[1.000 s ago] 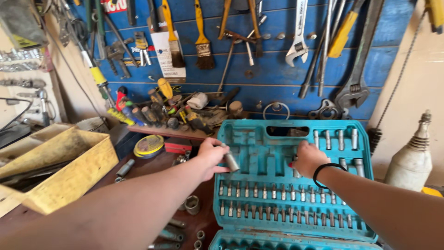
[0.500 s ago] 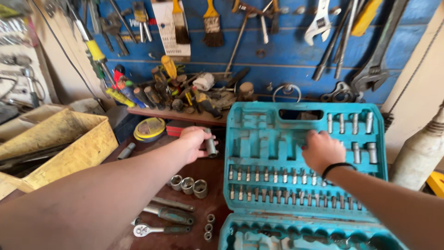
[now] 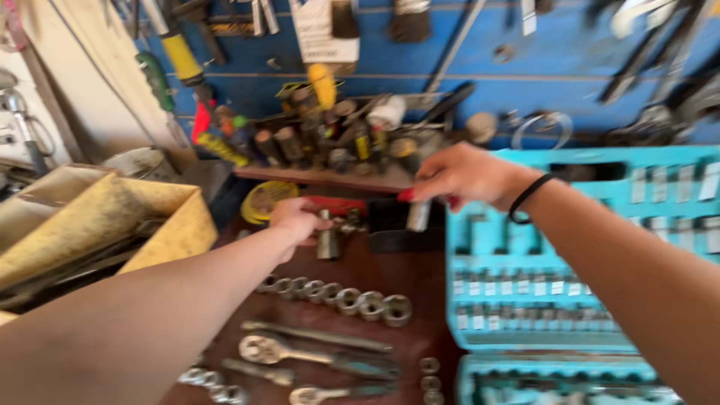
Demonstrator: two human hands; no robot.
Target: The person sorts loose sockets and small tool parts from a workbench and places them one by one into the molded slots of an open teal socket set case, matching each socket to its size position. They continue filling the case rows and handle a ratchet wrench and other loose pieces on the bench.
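My left hand holds a metal socket upright over the brown bench, just beyond a row of sockets. My right hand, with a black band on the wrist, grips another silver socket by its top, left of the open teal socket case. The case holds rows of small sockets and bits. The frame is blurred.
A yellow bin with tools sits at the left. Ratchets and wrenches lie at the near bench edge. A yellow tape measure and a shelf of screwdrivers stand behind, under a blue board of hanging tools.
My right hand left the teal case and came left over the bench with a socket. My left hand moved left and lower with its socket. The view dropped and closed in.
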